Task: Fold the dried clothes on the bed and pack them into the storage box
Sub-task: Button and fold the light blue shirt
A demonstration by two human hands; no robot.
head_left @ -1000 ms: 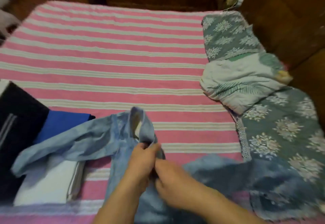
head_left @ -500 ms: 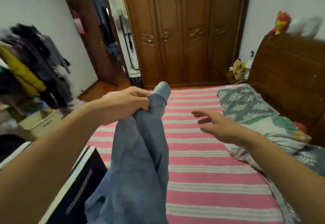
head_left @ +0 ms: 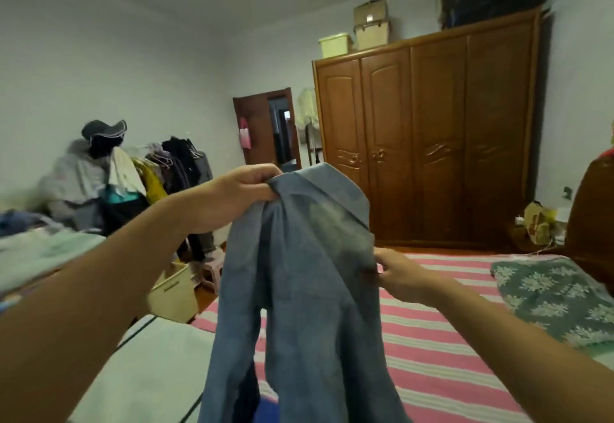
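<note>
The left hand is pinching the denim shirt by its collar, lifting it above the near striped bed so it hangs straight. The right hand is pinching its right edge, probably to spread it for folding.

The shirt is faded light-blue denim. The bed sheet carries pink and white stripes. The pillow is grey-green with pale flower prints. The wardrobe is reddish-brown wood. The basket is cream.
</note>
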